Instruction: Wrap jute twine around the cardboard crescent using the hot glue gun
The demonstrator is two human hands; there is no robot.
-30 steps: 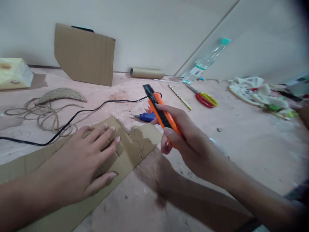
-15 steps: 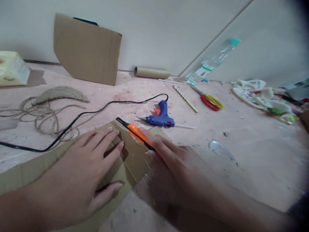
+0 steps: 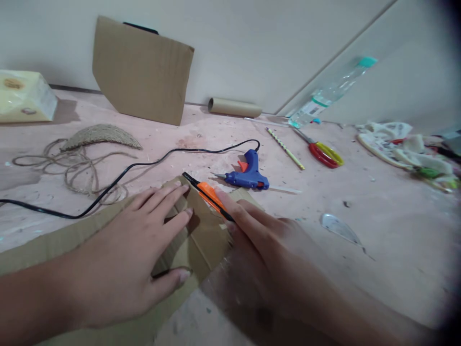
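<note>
My left hand (image 3: 144,245) lies with its fingers spread on a piece of brown cardboard (image 3: 201,240), pressing it to the floor. In my right hand (image 3: 259,230) is an orange and black utility knife (image 3: 209,194), its tip resting at the cardboard's far edge. The index finger runs along the knife's back. Just beyond the knife lies a blue hot glue gun (image 3: 248,175) with a glue stick (image 3: 284,190) out of its rear. My right hand and its shadow hide part of the cardboard's right edge.
A glue-gun cord (image 3: 133,165) crosses the floor past loose twine (image 3: 82,178) and a twine-covered piece (image 3: 101,137). Against the wall are a cardboard panel (image 3: 142,72), a cardboard tube (image 3: 234,107) and a bottle (image 3: 331,93). Scissors (image 3: 326,154), a pencil (image 3: 286,149) and fabric (image 3: 396,144) lie right.
The whole view has shifted, so things sit slightly farther right. My right hand still holds the utility knife at the cardboard's edge, and my left hand stays spread on the cardboard.
</note>
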